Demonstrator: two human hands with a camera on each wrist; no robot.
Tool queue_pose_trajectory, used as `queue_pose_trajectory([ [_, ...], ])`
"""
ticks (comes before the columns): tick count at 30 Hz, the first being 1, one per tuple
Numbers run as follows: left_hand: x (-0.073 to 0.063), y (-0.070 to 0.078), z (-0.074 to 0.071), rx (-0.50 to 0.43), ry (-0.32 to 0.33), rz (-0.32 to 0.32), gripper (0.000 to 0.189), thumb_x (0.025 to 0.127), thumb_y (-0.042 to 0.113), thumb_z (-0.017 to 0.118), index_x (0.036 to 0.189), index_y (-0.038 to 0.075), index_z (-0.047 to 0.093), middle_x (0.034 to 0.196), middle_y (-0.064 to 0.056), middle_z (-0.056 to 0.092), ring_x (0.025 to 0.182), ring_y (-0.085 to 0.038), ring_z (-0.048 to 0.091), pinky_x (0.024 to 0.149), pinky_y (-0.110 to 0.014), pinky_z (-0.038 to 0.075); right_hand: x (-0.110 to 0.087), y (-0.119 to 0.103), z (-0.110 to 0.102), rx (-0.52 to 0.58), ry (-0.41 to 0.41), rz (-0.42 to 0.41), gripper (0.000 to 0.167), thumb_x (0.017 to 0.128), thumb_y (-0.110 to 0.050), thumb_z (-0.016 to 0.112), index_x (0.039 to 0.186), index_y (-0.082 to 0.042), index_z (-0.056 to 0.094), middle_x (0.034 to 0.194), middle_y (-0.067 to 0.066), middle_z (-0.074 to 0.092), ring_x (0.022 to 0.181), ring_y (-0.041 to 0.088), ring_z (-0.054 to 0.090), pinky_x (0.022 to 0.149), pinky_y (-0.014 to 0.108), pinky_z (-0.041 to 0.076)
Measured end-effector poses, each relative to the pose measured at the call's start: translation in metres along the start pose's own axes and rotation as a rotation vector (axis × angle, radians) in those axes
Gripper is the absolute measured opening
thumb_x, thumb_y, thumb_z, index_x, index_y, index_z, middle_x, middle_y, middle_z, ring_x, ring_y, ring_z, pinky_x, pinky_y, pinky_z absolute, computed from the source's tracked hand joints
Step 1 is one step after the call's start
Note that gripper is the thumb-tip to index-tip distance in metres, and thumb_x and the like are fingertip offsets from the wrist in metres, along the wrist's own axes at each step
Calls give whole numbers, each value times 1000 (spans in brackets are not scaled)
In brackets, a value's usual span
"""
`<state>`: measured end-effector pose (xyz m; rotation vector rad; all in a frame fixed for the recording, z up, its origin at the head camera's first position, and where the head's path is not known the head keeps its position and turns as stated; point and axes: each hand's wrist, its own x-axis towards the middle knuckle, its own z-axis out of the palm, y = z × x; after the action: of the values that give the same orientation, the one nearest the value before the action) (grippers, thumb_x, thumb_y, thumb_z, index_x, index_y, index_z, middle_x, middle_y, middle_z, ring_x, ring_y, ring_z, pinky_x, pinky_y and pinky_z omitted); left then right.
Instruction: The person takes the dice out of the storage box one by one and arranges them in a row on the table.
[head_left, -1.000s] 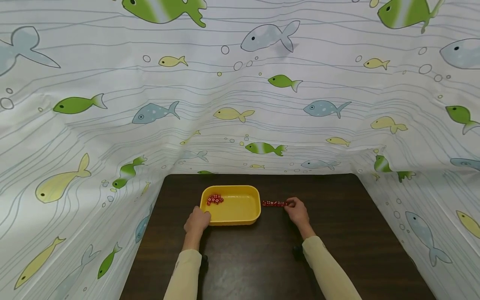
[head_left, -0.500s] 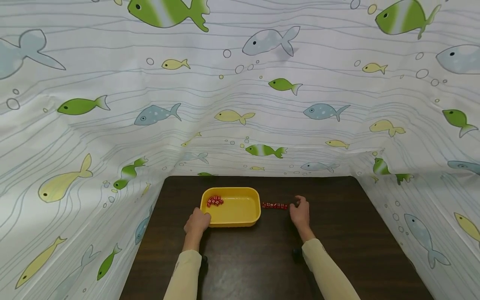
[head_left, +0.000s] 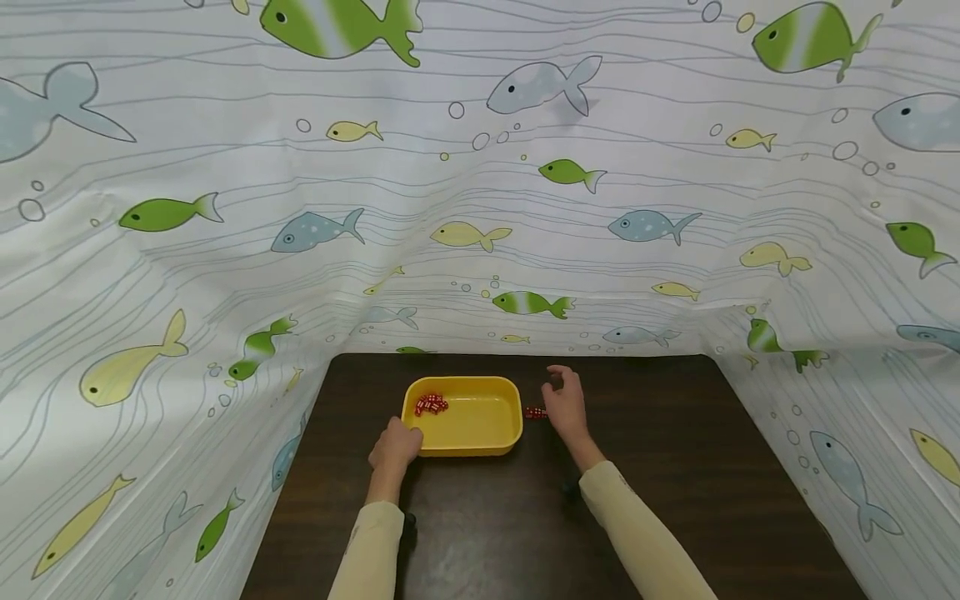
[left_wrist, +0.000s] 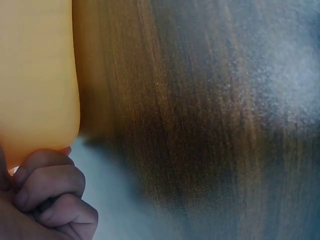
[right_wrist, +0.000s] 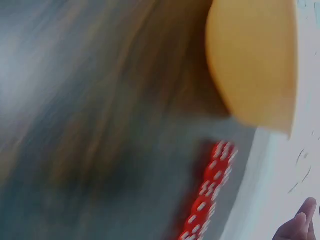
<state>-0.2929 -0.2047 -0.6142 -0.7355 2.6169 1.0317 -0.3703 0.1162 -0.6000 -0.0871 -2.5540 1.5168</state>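
My left hand (head_left: 395, 442) grips the near left corner of a yellow plastic tray (head_left: 468, 451), its curled fingers (left_wrist: 52, 172) against the tray wall in the left wrist view. A small heap of red dice (head_left: 431, 404) with white pips lies in the tray's left part. To the right of the tray, a straight row of red dice (right_wrist: 204, 200) stands on the table. Above that row is my right hand (head_left: 566, 408), fingers bent with a gap to the thumb and nothing seen between them. It hides most of the row in the head view.
The dark wood table (head_left: 487, 533) reaches back to a white curtain (head_left: 450, 275) printed with fish, which also hangs at both sides. The tray's right end stands close to the left end of the dice row.
My right hand has let go of the row's right end, then moved left and up over the row. The left hand stays on the tray corner.
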Motion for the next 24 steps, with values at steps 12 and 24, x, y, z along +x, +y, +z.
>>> queue_pose_trajectory([
  [12,-7,2,-2,-8,15,0,57,100,26,51,145,-9,46,99,-20,60,80,-33,56,75,-45,44,-14,-40,48,21,-139,-70,37,102,-15,67,138,-10,64,133,14,61,96,26,60,91,47,57],
  [24,-1,0,2,-26,31,5,55,100,26,53,142,-10,49,99,-19,61,82,-32,57,75,-44,44,-25,-57,82,-137,-425,-175,45,102,-17,68,146,-7,63,124,12,68,75,17,53,70,31,47],
])
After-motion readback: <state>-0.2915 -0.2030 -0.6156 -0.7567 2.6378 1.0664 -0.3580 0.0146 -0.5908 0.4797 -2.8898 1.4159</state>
